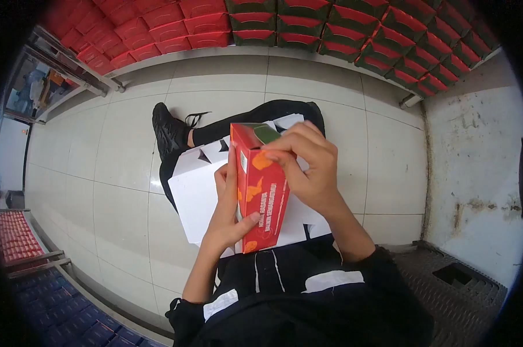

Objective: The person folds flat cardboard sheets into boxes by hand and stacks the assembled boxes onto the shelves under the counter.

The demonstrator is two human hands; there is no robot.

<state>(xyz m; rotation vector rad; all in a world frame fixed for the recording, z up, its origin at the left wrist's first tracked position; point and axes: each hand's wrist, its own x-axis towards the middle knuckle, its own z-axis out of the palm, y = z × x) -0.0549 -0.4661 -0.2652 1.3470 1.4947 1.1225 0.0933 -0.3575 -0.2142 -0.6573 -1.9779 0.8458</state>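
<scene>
A red printed carton (267, 199) with orange shapes and white lettering stands tilted above my lap. My left hand (230, 217) is wrapped round its left side, thumb on the front face. At the carton's upper end, my right hand (310, 162) pinches the top edge near a green flap (266, 134). The fingers of this hand partly hide that end. Beneath the carton, white cardboard sheets (195, 199) with dark cut-outs lie across my legs.
Stacked red boxes (175, 26) and red-and-green boxes (383, 40) fill a shelf ahead. Dark blue boxes (71, 312) and small red packs (19, 237) are at left. A stained white wall (475, 150) and a black mat (446, 289) lie to the right. My black shoe (172, 133) rests on the tiled floor.
</scene>
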